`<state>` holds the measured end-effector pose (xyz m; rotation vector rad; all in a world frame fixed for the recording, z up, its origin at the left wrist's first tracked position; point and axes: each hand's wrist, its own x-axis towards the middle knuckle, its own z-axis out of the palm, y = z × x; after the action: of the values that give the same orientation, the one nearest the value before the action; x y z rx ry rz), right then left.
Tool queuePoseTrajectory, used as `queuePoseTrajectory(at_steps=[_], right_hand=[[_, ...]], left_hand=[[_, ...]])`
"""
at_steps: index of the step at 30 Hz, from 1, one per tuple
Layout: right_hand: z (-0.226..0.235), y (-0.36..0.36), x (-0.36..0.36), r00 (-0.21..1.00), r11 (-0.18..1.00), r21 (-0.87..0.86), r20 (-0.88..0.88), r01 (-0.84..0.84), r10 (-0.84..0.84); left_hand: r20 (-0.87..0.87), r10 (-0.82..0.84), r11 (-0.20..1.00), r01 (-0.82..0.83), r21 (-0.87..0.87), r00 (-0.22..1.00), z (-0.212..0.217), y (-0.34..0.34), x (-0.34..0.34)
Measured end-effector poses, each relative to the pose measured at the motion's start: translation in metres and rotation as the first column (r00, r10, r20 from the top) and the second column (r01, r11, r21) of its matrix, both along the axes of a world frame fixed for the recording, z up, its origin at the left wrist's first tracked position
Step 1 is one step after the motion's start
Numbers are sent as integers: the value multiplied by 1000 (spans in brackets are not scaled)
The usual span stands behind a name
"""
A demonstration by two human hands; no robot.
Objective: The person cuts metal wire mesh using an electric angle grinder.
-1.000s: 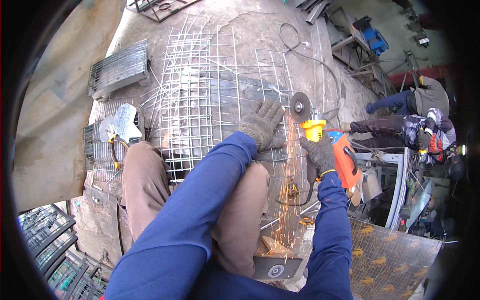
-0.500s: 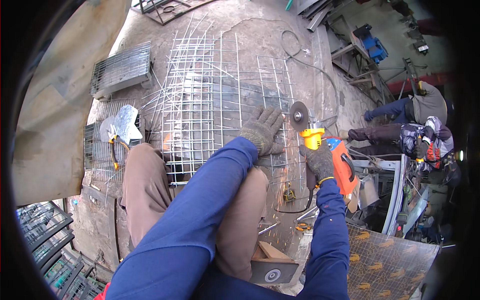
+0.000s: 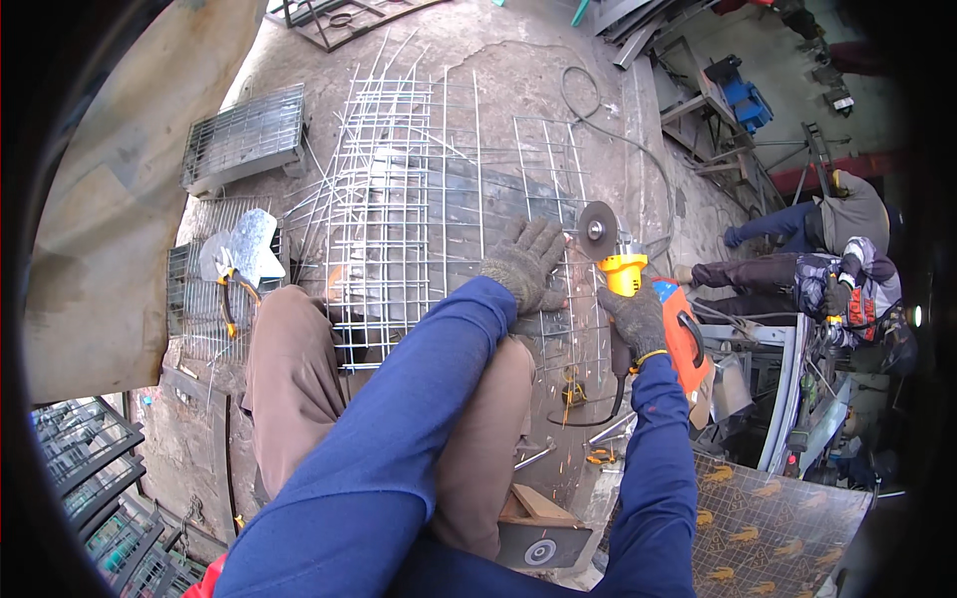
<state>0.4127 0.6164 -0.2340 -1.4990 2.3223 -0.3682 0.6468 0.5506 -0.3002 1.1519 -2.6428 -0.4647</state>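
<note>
Concrete floor (image 3: 518, 70) carries a wire mesh (image 3: 419, 199) panel. On its right part the gloved left hand (image 3: 523, 261) presses flat, fingers spread. Just right of those fingers, the right hand (image 3: 638, 321) grips an orange grinder (image 3: 653, 299), its disc (image 3: 598, 231) at the mesh.

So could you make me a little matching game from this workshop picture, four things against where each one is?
Things:
1. left hand
2. right hand
3. pliers
4. cable

Places:
A. lying on a small wire grid by the person's left knee
B. closed around the orange angle grinder
C. looping over the concrete floor beyond the mesh
D. pressed flat on the wire mesh panel

Pairs: 1-D, 2-B, 3-A, 4-C
</note>
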Motion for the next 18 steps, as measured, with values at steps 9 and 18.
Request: queuePoseTrajectory(at_steps=[9, 18], right_hand=[[-1, -32, -8, 990, 993, -66, 109, 97, -89], [-21, -49, -9, 998, 994, -93, -5, 60, -60]], left_hand=[[-10, -12, 1000, 12, 3, 1000, 1, -1, 2], [-37, -14, 1000, 14, -15, 999, -2, -1, 2]])
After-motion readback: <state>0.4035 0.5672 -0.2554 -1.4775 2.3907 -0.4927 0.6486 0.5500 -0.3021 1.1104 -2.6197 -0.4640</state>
